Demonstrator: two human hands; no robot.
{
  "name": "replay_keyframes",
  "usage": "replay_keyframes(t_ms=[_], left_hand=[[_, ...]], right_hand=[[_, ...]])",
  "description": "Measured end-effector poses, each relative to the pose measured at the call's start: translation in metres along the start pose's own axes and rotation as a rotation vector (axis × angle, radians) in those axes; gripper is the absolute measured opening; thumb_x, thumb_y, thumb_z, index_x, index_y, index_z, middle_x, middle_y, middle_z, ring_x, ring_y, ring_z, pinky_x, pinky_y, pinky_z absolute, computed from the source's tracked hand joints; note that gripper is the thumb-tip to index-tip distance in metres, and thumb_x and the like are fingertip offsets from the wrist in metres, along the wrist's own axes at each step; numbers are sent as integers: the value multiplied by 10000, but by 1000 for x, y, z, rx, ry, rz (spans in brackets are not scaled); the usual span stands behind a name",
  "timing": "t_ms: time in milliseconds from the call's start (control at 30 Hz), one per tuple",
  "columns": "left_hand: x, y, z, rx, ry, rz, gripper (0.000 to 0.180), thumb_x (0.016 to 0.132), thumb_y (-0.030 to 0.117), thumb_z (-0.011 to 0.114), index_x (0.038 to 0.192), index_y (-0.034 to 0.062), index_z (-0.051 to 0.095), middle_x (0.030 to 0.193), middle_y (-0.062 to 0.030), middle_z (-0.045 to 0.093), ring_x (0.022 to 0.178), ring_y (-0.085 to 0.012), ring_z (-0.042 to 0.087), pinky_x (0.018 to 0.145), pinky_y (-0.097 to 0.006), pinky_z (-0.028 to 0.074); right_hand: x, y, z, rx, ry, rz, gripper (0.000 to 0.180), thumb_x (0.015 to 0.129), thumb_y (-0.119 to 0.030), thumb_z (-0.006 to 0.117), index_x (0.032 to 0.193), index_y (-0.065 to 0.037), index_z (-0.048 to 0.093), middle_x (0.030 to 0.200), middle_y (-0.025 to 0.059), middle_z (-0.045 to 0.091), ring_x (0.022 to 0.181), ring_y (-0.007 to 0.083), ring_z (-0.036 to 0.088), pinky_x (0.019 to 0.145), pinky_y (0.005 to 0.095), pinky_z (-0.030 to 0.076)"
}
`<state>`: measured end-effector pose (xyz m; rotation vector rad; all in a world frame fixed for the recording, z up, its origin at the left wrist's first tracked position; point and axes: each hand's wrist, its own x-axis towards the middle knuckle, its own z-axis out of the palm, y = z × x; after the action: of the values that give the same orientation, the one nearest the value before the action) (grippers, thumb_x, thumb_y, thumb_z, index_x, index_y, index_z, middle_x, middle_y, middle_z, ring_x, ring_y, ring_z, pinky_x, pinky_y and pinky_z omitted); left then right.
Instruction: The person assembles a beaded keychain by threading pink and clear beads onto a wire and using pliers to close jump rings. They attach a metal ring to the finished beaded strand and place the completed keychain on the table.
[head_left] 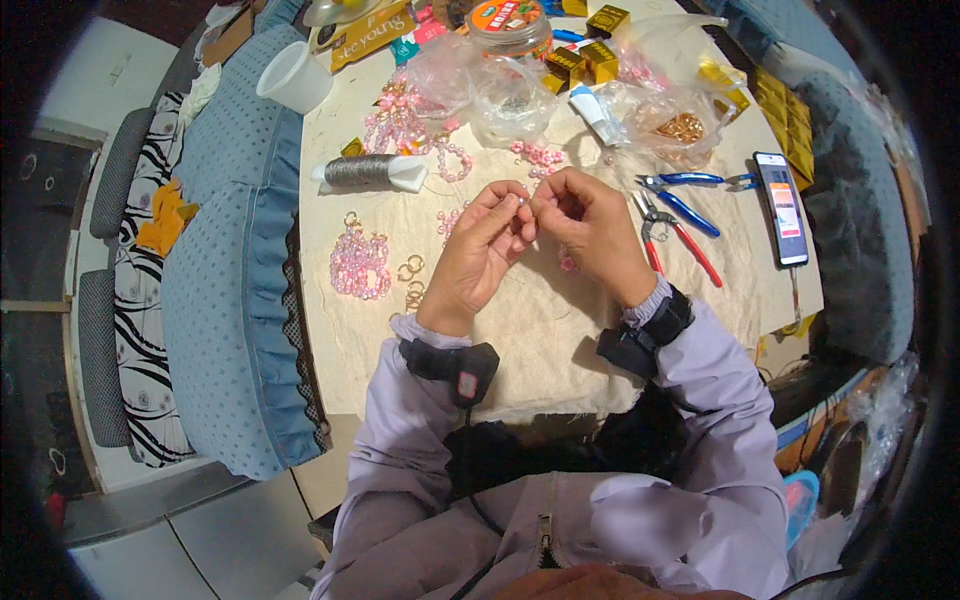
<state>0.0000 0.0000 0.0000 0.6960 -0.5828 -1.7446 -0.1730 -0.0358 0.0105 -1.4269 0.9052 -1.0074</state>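
Note:
Above the cream cloth (pixel 540 350), my hands meet fingertip to fingertip. In my left hand (pixel 472 250), the thumb and forefinger pinch a small pale bead (pixel 521 201). The fingers of my right hand (pixel 592 228) are pressed together right beside it; whatever they hold is too small to make out. Pink beads (pixel 447 222) lie partly hidden behind my left hand. Left of it are a pile of pink beaded strands (pixel 360 265) and several gold rings (pixel 411 268). A cluster of pink beads (pixel 537 156) sits just beyond my fingertips.
Red-handled pliers (pixel 690 250) and blue-handled pliers (pixel 690 212) lie right of my right hand, near a phone (pixel 782 210). A spool of grey wire (pixel 368 172) is at the left. Plastic bags (pixel 515 105), a bag of gold pieces (pixel 682 128) and a white tub (pixel 296 78) stand farther back.

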Motion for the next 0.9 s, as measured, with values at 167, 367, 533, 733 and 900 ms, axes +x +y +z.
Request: replay_keyframes(t_ms=[167, 367, 533, 733, 900], left_hand=[[0, 2, 0, 2, -7, -2, 167, 1025, 161, 531, 1158, 61, 544, 896, -25, 567, 780, -110, 562, 645, -201, 426], [1, -1, -1, -61, -23, -13, 168, 1036, 179, 514, 1148, 56, 538, 875, -22, 546, 745, -111, 534, 626, -212, 405], [1, -2, 0, -64, -10, -7, 171, 1041, 189, 508, 1146, 56, 533, 866, -22, 540, 736, -111, 527, 619, -214, 397], [0, -2, 0, -35, -9, -8, 174, 1040, 196, 517, 1144, 58, 534, 864, -21, 539, 727, -107, 525, 615, -210, 394], [0, -2, 0, 1, -20, -5, 187, 1038, 213, 528, 1143, 59, 533, 864, -18, 542, 724, -104, 526, 613, -207, 396]], right_hand=[[2, 0, 2, 36, 2, 12, 123, 890, -109, 673, 936, 1, 643, 771, 9, 633, 668, 54, 553, 590, 226, 466], [-1, -3, -2, 11, -16, 19, 124, 872, -110, 681, 909, 2, 643, 750, 11, 622, 657, 54, 535, 586, 232, 458], [-1, -4, -3, -34, -13, 1, 135, 857, -119, 689, 889, 4, 644, 737, 25, 617, 649, 67, 537, 584, 244, 458], [-1, -2, -2, -50, -41, -50, 65, 938, -84, 642, 924, -22, 628, 727, -17, 608, 550, 14, 516, 437, 184, 391], [-1, -3, -3, -55, -14, -23, 130, 850, -119, 687, 871, 3, 646, 729, 28, 615, 645, 81, 541, 587, 250, 456]])
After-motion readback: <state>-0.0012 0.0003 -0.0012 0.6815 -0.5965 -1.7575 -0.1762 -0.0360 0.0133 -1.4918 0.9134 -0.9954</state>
